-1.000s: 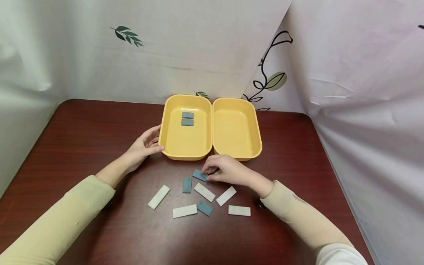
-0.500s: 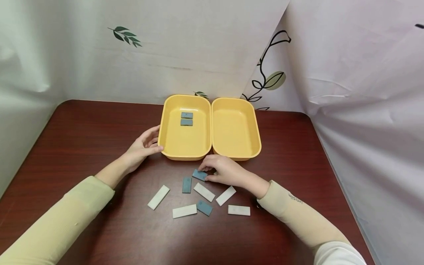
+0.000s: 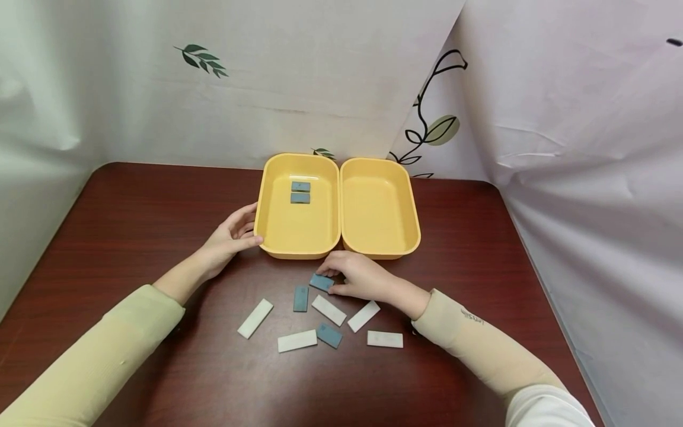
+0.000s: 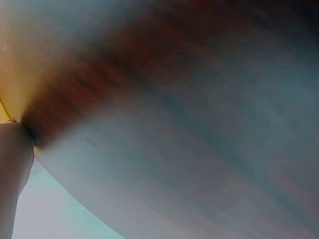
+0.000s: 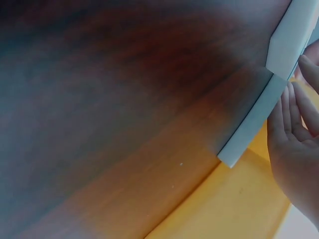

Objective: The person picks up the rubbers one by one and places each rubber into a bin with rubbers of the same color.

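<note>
My left hand (image 3: 226,243) holds the left side of a yellow tray (image 3: 299,250), thumb at the near left corner of its rim and fingers against the outer wall. Two blue-grey rectangular tiles (image 3: 300,198) lie inside it. In front of the trays, my right hand (image 3: 363,276) pinches a blue-grey tile (image 3: 321,283) between thumb and fingers, low over the table. Close by lie another blue-grey tile (image 3: 301,298), a white tile (image 3: 329,310) and a further blue-grey tile (image 3: 329,335). The right wrist view shows the right hand (image 5: 294,144) behind pale tile edges.
A second yellow tray (image 3: 381,252), with nothing inside, stands against the first one's right side. More white tiles lie at the left (image 3: 255,318), front (image 3: 297,341) and right (image 3: 385,339). Pale curtains (image 3: 299,77) hang behind the dark red table (image 3: 160,196).
My right fingers have shifted slightly left and now reach across the blue-grey tile, thumb at its near edge. The left hand and trays have kept their places.
</note>
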Tool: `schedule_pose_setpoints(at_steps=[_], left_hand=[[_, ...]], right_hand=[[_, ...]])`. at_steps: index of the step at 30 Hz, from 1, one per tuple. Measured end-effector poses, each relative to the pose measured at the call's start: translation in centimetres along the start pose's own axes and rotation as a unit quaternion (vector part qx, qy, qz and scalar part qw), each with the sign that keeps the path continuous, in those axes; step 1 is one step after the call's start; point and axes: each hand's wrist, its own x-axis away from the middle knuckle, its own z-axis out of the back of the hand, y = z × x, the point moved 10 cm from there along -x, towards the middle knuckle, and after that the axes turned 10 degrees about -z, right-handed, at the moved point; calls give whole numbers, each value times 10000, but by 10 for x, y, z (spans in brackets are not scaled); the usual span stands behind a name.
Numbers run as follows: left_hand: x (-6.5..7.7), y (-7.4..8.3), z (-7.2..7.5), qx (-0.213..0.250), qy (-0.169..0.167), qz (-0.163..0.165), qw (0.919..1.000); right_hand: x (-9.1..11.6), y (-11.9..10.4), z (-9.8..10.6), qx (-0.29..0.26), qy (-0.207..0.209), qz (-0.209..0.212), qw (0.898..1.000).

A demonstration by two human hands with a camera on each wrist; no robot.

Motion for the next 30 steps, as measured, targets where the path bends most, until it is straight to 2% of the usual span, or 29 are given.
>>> schedule_pose_setpoints(at_steps=[17, 30], left_hand=[[0, 1, -1, 29, -10, -22, 10000], [0, 1, -1, -57, -50, 27, 10000]], right_hand=[[-3, 3, -2, -298, -125, -59, 9995], [-2, 1, -1, -373, 44, -27, 9993]])
